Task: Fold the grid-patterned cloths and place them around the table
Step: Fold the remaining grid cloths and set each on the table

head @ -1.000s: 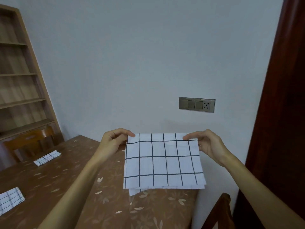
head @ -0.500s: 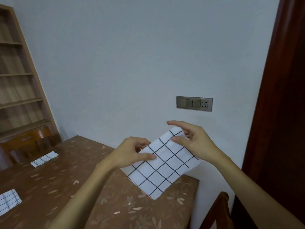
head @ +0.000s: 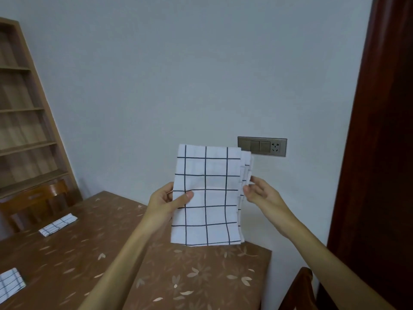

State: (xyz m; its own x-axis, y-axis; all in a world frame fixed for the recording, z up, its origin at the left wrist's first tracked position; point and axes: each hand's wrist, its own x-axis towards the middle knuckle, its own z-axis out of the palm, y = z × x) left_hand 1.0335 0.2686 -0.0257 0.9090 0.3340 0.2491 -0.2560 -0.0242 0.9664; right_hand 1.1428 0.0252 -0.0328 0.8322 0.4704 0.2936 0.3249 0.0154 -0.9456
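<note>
A white cloth with a dark grid (head: 207,195), folded into a tall rectangle, is held upright in the air above the far corner of the brown flower-patterned table (head: 190,276). My left hand (head: 166,203) pinches its left edge, thumb on the front. My right hand (head: 261,194) touches the layered right edge with its fingertips. Two more folded grid cloths lie flat on the table: one at the far left (head: 58,224), one at the near left edge (head: 10,284).
A wooden chair (head: 33,198) stands at the table's far left under a wooden bookshelf (head: 22,108). Another chair back (head: 299,289) rises at lower right. A switch and socket plate (head: 262,146) is on the wall; a dark door frame (head: 380,153) stands right.
The cloth was held wide by its top corners, then turned diagonally. Now it stands as a narrower, taller rectangle, raised higher, with my left hand on its left edge and my right on the layered side.
</note>
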